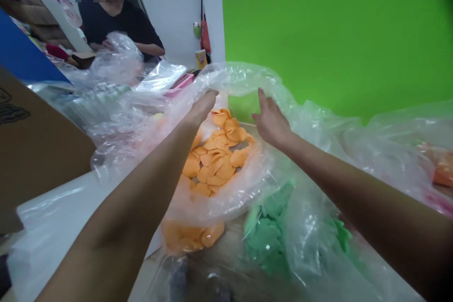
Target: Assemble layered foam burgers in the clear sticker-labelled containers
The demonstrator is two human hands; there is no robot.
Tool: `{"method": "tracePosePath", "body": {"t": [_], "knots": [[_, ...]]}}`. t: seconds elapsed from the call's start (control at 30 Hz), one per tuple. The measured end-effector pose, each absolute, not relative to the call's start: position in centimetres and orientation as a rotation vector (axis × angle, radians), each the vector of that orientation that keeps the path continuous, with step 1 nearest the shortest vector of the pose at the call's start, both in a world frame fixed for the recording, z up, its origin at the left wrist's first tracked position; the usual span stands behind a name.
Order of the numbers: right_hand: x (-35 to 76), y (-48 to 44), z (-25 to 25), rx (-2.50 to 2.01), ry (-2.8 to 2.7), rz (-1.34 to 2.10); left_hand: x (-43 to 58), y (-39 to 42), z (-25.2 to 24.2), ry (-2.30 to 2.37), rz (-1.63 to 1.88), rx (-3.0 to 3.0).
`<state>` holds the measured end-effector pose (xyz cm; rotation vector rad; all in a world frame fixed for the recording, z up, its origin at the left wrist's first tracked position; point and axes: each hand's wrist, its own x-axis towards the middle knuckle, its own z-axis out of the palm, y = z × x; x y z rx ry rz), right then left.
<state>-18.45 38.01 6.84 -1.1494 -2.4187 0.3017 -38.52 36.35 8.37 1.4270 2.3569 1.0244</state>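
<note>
1. Hands, two, the person's own. Left hand (201,109): at the rim of the bag, fingers hidden behind the film, so whether it is closed on the rim cannot be told. Right hand (272,122): open wide, fingers spread, beside the same rim.
2. Clear plastic bag (235,78), one, lying open on the desk between the hands, its rim raised.
3. Orange chips (215,165), roughly twenty-five visible, heaped inside that bag; exact count not possible, as they overlap.
4. Orange pieces (191,238), a separate clump in plastic just below the bag.
5. Green pieces (265,240), one cluster in clear plastic, at the front of the desk (148,276).
6. Orange pieces in plastic (441,167), one further lot at the right edge.
7. Cardboard box flap (38,151), one, left, with a dark printed mark, unreadable.
8. Co-worker (120,23), one, in a dark shirt, hands on a plastic bag (116,59).
9. Yellow printed cup (201,59), one, in the distance; label unreadable.
10. Green backdrop (336,33), one, behind the desk.
</note>
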Motion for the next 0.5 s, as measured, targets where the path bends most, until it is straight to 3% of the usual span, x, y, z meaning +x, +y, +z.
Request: {"method": "tracePosePath", "body": {"t": [0.2,0.5], "knots": [[-16.6,37.2,5.5,-1.176,-2.261,0.013,-38.1,36.9,6.2,2.361,0.787,1.562],[-15.3,37.3,4.5,-1.172,-2.391,-0.022,-35.3,38.2,-1.8,2.344,0.156,1.765]]}}
